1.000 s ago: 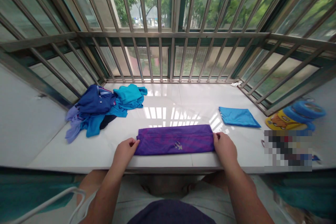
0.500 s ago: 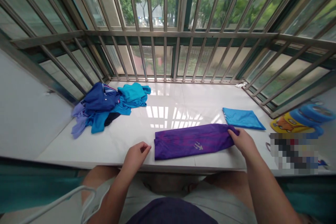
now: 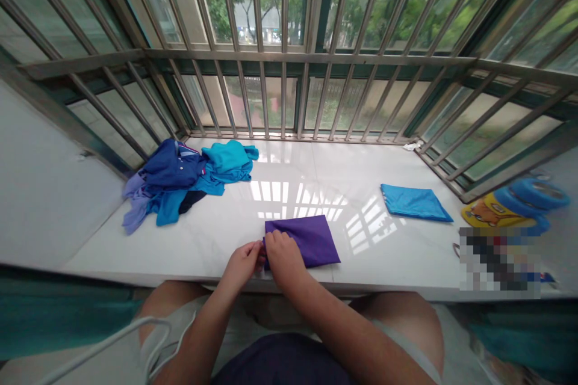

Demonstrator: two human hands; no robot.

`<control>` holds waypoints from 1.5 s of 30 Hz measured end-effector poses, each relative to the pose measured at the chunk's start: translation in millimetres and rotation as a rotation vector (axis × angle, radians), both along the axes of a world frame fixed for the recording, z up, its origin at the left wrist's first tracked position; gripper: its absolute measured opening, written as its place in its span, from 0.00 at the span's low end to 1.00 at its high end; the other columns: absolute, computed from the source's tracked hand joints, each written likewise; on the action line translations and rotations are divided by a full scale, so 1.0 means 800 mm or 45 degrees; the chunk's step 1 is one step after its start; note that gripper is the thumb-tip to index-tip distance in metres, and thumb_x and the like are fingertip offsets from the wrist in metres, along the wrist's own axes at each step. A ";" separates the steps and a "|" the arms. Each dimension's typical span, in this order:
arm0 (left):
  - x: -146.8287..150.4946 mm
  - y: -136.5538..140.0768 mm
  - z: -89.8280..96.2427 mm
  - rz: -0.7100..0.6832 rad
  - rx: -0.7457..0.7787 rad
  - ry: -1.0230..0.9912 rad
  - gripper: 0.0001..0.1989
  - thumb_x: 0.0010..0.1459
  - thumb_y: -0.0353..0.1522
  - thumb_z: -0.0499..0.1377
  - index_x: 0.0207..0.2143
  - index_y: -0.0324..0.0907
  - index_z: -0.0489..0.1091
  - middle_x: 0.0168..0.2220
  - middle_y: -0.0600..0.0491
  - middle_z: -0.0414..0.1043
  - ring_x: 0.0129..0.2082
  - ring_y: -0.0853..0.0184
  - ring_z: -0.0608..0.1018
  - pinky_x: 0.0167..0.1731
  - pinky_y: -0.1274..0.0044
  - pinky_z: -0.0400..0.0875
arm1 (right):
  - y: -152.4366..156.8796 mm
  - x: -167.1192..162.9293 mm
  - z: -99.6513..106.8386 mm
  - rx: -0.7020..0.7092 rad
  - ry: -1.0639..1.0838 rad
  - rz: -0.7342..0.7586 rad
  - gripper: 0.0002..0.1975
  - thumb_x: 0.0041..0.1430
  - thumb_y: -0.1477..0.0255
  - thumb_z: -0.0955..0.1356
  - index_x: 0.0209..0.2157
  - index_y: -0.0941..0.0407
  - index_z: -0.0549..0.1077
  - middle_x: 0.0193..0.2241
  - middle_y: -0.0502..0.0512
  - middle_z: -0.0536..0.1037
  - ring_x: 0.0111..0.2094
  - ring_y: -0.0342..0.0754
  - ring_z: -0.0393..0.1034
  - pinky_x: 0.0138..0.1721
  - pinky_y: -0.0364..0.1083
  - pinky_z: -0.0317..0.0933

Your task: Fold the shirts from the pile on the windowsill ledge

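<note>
A purple garment (image 3: 313, 239) lies folded double on the white ledge in front of me, its fold at the right and its ends at the left. Over its left end my right hand (image 3: 284, 258) is closed, fingers curled down on the cloth. My left hand (image 3: 244, 261) meets the same left edge with fingers pinched together at the cloth; its fingertips are partly hidden. To the right rests a flat, neatly folded blue garment (image 3: 415, 203), apart from both hands.
Crumpled blue and lilac clothes (image 3: 176, 174) are heaped at the back left of the ledge (image 3: 293, 162). On the right stands a blue and yellow bottle (image 3: 515, 204), with blurred-out items before it. Metal window bars (image 3: 307, 60) enclose the back and sides.
My right hand has carried the garment's right end over to the left, so the long strip is now folded double. My left hand has moved slightly right, onto its left edge.
</note>
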State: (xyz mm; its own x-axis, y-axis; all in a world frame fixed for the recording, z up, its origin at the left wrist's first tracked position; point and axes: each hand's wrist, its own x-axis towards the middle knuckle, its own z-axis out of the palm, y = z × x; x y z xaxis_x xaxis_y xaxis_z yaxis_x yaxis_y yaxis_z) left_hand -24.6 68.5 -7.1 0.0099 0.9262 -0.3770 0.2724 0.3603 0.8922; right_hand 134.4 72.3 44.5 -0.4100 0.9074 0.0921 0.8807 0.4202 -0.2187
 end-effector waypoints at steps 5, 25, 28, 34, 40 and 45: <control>-0.008 0.005 0.000 -0.013 -0.062 -0.105 0.25 0.60 0.55 0.58 0.33 0.42 0.77 0.31 0.48 0.82 0.34 0.58 0.84 0.36 0.69 0.81 | -0.034 -0.007 -0.046 0.022 0.072 0.096 0.13 0.70 0.76 0.69 0.55 0.58 0.74 0.46 0.62 0.81 0.45 0.59 0.75 0.45 0.55 0.71; -0.040 -0.011 0.001 -0.062 0.421 1.111 0.24 0.74 0.46 0.48 0.25 0.47 0.65 0.23 0.54 0.70 0.26 0.63 0.73 0.30 0.74 0.55 | -0.037 0.099 -0.035 -0.010 0.607 -0.323 0.11 0.75 0.63 0.66 0.50 0.52 0.77 0.39 0.55 0.87 0.36 0.54 0.84 0.35 0.46 0.71; -0.034 -0.016 -0.010 -0.114 0.541 1.273 0.23 0.74 0.44 0.48 0.26 0.46 0.66 0.27 0.51 0.74 0.29 0.62 0.74 0.30 0.73 0.54 | 0.013 0.168 0.041 0.025 0.862 -0.710 0.22 0.74 0.50 0.63 0.47 0.53 0.76 0.32 0.55 0.84 0.33 0.54 0.80 0.35 0.47 0.69; -0.027 -0.019 -0.015 -0.118 0.585 1.387 0.22 0.74 0.42 0.48 0.27 0.46 0.67 0.29 0.50 0.75 0.32 0.61 0.76 0.30 0.74 0.58 | 0.123 0.317 0.121 0.304 1.114 -0.893 0.33 0.65 0.41 0.65 0.47 0.57 0.80 0.39 0.60 0.84 0.42 0.57 0.77 0.47 0.52 0.69; -0.029 -0.021 -0.024 -0.087 0.656 1.408 0.22 0.75 0.42 0.48 0.26 0.47 0.67 0.28 0.50 0.74 0.31 0.61 0.76 0.32 0.73 0.59 | 0.190 0.407 0.130 0.437 1.202 -0.997 0.31 0.64 0.43 0.68 0.43 0.59 0.80 0.31 0.55 0.80 0.36 0.52 0.73 0.40 0.48 0.68; -0.028 -0.022 -0.024 -0.092 0.658 1.403 0.22 0.75 0.41 0.48 0.26 0.47 0.66 0.29 0.50 0.75 0.32 0.61 0.76 0.32 0.72 0.59 | 0.226 0.457 0.124 0.643 1.052 -1.175 0.29 0.70 0.50 0.65 0.48 0.64 0.78 0.33 0.58 0.79 0.35 0.51 0.71 0.40 0.48 0.65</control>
